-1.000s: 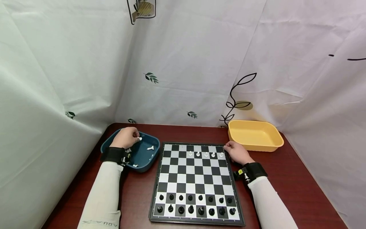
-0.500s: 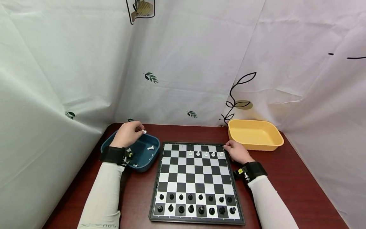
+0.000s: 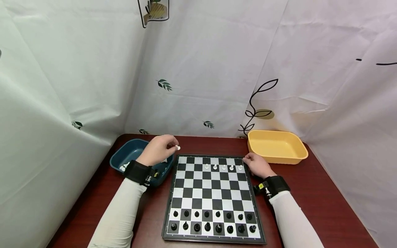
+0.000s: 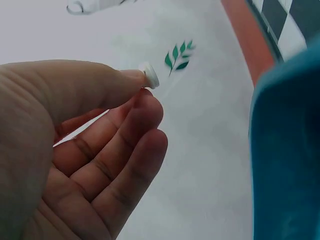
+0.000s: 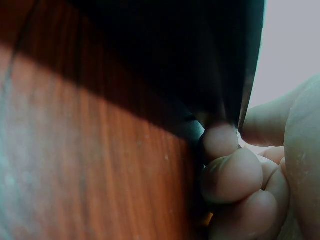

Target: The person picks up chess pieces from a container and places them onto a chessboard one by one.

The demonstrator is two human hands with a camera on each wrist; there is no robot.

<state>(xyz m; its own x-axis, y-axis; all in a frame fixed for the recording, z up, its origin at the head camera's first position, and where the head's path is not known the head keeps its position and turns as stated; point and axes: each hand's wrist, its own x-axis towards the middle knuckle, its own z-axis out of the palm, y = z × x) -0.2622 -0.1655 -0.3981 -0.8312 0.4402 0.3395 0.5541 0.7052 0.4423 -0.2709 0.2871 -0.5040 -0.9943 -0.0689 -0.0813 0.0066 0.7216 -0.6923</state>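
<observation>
My left hand (image 3: pixel 159 150) pinches a small white chess piece (image 3: pixel 177 147) between thumb and fingertips, just off the far left corner of the chessboard (image 3: pixel 214 193) and above the inner rim of the blue tray (image 3: pixel 133 151). In the left wrist view the white piece (image 4: pixel 149 75) shows at the tips of the left hand (image 4: pixel 100 150). My right hand (image 3: pixel 256 164) grips the board's far right corner; in the right wrist view its fingers (image 5: pixel 232 172) curl against the board's dark edge (image 5: pixel 200 60). Several white pieces (image 3: pixel 223 167) stand in the second far row, and two rows of black pieces (image 3: pixel 212 220) stand nearest me.
The blue tray holds a few more white pieces (image 3: pixel 124 167). A yellow tray (image 3: pixel 276 146) sits at the back right of the red-brown table (image 3: pixel 310 199). White printed curtains (image 3: pixel 201 69) close in the back and both sides.
My left hand lifted the white piece out of the blue tray and carried it right, to the board's far left corner. The right hand stayed put.
</observation>
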